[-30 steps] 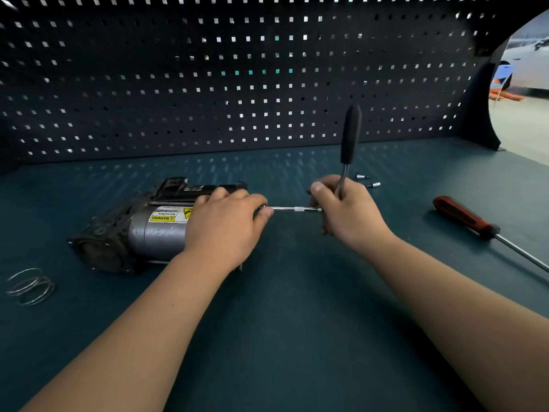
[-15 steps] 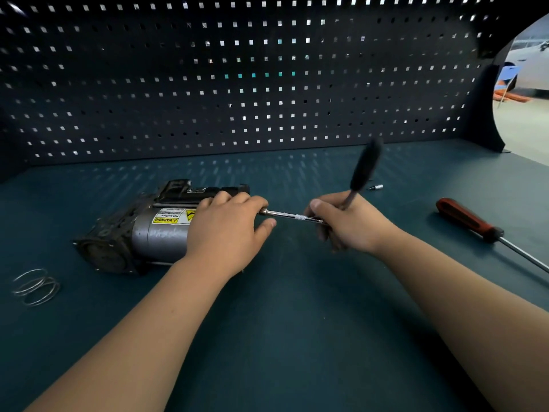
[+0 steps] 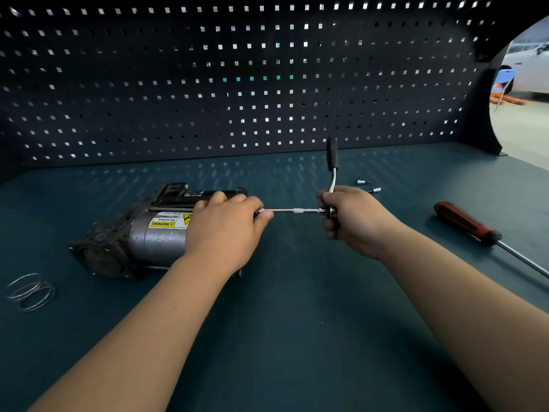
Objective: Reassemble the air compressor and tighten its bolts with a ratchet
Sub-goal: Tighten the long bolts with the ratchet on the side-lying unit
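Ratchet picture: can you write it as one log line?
left hand: holds air compressor | right hand: grips ratchet | extension bar: between hands | screwdriver: lying right

Dark pegboard wall (image 3: 237,84) behind teal workbench (image 3: 297,337); perhaps daylight right.

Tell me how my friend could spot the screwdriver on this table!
Start at the teal workbench below the dark pegboard wall and look to its right side, past the right hand. The screwdriver lies flat there alone, its metal shaft running off the picture's right edge. Only it has a red and black handle; the ratchet has an all-black one.
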Demonstrator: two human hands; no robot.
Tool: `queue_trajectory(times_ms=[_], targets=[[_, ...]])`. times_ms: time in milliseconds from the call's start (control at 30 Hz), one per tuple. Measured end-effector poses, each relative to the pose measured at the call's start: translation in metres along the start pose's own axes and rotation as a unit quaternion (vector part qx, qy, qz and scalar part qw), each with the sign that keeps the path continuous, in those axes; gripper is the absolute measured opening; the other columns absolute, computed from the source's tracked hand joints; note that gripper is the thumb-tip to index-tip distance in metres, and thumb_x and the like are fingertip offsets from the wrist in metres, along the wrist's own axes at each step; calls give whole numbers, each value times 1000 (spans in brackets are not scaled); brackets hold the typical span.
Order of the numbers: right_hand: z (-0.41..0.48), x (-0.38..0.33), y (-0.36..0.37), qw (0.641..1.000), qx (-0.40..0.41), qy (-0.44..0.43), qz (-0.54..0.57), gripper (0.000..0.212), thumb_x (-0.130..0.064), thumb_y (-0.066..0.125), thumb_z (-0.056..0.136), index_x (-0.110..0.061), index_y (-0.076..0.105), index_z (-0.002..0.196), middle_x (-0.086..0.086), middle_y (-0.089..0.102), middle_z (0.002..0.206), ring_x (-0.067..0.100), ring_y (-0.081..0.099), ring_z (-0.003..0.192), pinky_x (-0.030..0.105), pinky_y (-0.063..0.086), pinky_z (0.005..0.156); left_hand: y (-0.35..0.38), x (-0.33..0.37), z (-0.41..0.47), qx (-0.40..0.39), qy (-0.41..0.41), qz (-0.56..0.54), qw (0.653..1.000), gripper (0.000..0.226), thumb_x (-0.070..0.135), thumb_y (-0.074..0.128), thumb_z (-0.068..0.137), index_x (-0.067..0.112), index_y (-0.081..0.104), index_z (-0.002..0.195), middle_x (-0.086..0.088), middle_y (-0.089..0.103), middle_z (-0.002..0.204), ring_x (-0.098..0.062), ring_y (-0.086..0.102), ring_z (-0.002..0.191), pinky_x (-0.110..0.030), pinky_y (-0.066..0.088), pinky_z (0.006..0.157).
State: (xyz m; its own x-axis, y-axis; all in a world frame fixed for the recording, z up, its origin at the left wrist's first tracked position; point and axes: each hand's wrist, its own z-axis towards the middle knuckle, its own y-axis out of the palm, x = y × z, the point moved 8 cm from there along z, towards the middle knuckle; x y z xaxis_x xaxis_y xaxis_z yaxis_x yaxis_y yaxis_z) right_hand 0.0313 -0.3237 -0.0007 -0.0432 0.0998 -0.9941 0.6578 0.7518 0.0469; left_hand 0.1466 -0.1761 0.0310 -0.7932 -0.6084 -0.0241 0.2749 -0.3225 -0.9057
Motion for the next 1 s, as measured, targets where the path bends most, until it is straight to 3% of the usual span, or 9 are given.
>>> queue_trajectory(times_ms=[133, 267, 400, 467, 533, 600, 700, 867, 1000], targets=[[-8, -21, -7, 989, -72, -130, 2, 21, 2, 51, 95, -15, 63, 94, 3, 59, 84, 15, 62, 66, 27, 55, 66, -1, 1, 0, 7, -4, 4, 1000, 43, 57, 25, 95, 33, 58, 107, 11, 63, 109, -21, 49, 104, -39, 34, 84], [-15, -31, -14, 970, -75, -174, -150, 30, 1, 65, 87, -28, 74, 83, -1, 72, 86, 15, 69, 86, 24, 53, 86, -2, 0, -1, 13, -7, 3, 1000, 43, 57, 25, 95, 33, 58, 107, 11, 63, 107, -21, 49, 103, -38, 34, 84], [-22, -31, -16, 956, -84, -175, -219, 25, -2, 67, 86, -25, 73, 92, -10, 75, 87, 4, 68, 85, 14, 51, 78, -5, 0, -6, 41, -3, -15, 999, 36, 54, 32, 95, 34, 58, 110, 10, 59, 111, -20, 50, 104, -36, 34, 85], [-24, -27, -12, 969, -104, -145, -173, 19, -3, 61, 91, -19, 68, 98, -2, 75, 96, 14, 72, 85, 23, 57, 72, -7, 0, -9, 51, 12, -29, 998, 32, 51, 38, 95, 35, 57, 114, 11, 56, 115, -20, 50, 104, -36, 33, 86], [-24, -24, -11, 976, -88, -121, -160, 12, -14, 53, 98, -9, 64, 99, 16, 72, 99, 24, 72, 69, 26, 57, 58, -5, 1, -9, 39, 28, -22, 999, 33, 52, 39, 94, 37, 54, 119, 13, 56, 118, -19, 49, 106, -35, 33, 89], [-19, -20, -15, 978, -42, -99, -180, 33, -24, 48, 100, 7, 60, 102, 26, 66, 85, 24, 61, 49, 25, 49, 47, -4, 1, -8, 30, 28, -14, 999, 34, 54, 37, 95, 38, 53, 120, 15, 56, 118, -18, 47, 107, -34, 32, 89], [-15, -12, -15, 985, -12, -65, -158, 33, -24, 46, 101, 5, 60, 105, 5, 65, 61, 18, 51, 39, 23, 41, 40, -4, 1, -8, 28, 20, -11, 999, 33, 54, 35, 95, 38, 54, 116, 15, 56, 117, -18, 46, 107, -34, 32, 89], [-19, -14, -13, 994, -17, -49, -98, 17, -24, 47, 101, -15, 62, 103, -1, 75, 85, 17, 56, 43, 26, 47, 43, -3, 1, -6, 21, 9, 1, 1000, 34, 54, 32, 97, 36, 56, 114, 12, 53, 117, -19, 48, 106, -34, 32, 87], [-25, -21, -12, 992, -49, -77, -90, 15, -8, 58, 95, -19, 67, 100, 9, 62, 85, 19, 64, 61, 28, 57, 60, -3, 2, -5, 26, 0, -3, 1000, 34, 52, 32, 98, 35, 58, 114, 10, 51, 118, -20, 49, 105, -35, 33, 86]])
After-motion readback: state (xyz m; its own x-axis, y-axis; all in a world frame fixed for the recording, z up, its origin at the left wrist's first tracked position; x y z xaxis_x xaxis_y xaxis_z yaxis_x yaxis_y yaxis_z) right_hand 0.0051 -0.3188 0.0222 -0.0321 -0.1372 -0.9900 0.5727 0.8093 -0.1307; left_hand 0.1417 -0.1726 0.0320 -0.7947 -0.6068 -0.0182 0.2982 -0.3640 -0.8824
